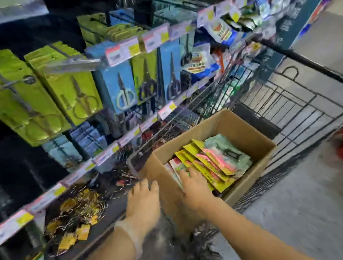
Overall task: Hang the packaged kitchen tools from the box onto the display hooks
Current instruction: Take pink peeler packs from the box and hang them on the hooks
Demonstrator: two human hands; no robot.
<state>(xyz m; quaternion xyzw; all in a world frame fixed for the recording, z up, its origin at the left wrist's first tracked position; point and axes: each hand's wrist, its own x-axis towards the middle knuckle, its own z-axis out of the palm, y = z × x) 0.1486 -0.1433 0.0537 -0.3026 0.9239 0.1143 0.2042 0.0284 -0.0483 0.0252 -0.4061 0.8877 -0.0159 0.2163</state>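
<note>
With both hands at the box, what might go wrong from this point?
1. The right hand reaches into a loosely leaning stack of yellow packets; pulling one may drag its neighbours out.
2. The cardboard box sits in a wire cart; the left hand pressing its corner might shift or tip it.

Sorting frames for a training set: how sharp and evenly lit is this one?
Head view: smeared throughout, so price tags and scissor packs are unreadable; wide-angle bending tilts the shelves; lower shelves are dark, the floor bright; both hands, left and right, at the box, look soft-edged.
</note>
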